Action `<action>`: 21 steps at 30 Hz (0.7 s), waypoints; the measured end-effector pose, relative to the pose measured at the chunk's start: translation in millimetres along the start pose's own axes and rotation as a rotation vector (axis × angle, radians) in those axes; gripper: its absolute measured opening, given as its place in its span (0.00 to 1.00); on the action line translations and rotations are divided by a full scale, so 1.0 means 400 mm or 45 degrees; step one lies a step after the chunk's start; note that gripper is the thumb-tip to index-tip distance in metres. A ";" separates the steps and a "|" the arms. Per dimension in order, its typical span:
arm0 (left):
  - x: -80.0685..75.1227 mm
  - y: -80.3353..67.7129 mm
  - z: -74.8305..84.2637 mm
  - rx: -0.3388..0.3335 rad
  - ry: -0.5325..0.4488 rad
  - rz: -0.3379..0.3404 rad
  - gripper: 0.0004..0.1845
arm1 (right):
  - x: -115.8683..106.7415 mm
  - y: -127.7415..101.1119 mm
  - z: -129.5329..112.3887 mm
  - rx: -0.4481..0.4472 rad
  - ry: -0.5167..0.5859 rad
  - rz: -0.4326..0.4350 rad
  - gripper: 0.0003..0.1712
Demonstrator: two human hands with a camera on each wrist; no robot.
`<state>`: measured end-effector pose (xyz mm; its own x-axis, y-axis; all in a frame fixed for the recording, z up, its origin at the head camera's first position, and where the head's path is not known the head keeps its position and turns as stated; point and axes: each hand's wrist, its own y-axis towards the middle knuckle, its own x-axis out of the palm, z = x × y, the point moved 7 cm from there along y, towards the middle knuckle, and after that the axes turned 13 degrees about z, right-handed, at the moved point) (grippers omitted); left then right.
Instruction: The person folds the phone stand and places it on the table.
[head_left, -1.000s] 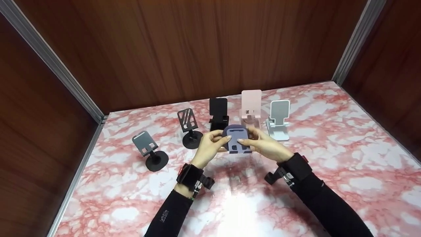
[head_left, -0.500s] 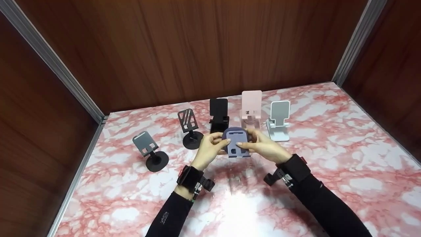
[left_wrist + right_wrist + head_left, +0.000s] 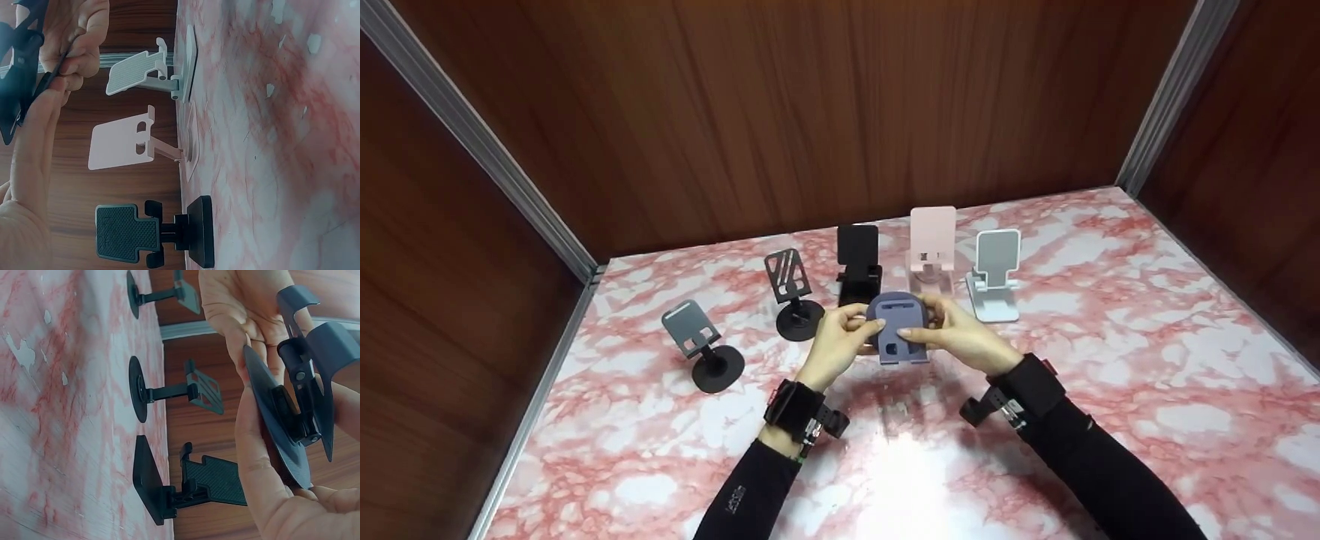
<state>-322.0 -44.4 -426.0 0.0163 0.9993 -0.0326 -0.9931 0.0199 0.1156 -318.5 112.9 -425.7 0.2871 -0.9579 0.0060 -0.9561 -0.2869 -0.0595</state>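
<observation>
Gripping blue-grey stand [image 3: 897, 330], both hands [image 3: 840, 339]

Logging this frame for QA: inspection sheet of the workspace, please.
Surface: pink-and-white marbled tabletop, glare patch near the front edge.
Job's things: blue-grey phone stand, held above the tabletop by both hands.
Clutter: five stands in a row behind: grey stand, slotted black stand, black stand, pink stand, white stand.
Hands: left hand and right hand each grip the blue-grey phone stand.
Cables: nothing seen.
Surroundings: wood-panel walls, metal corner strips.
</observation>
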 end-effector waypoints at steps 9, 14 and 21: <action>0.004 -0.007 -0.002 0.018 -0.033 -0.007 0.07 | 0.003 -0.003 0.003 -0.039 0.020 -0.018 0.39; 0.003 -0.011 0.003 0.052 -0.019 -0.008 0.07 | 0.003 -0.008 0.002 -0.032 0.017 -0.002 0.40; 0.001 -0.013 0.012 0.092 -0.017 -0.014 0.08 | 0.004 -0.012 -0.001 -0.033 -0.007 0.030 0.41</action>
<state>-316.1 -43.8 -421.8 0.0289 0.9994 -0.0207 -0.9819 0.0322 0.1867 -313.3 112.9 -425.1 0.2650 -0.9643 -0.0007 -0.9637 -0.2648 -0.0340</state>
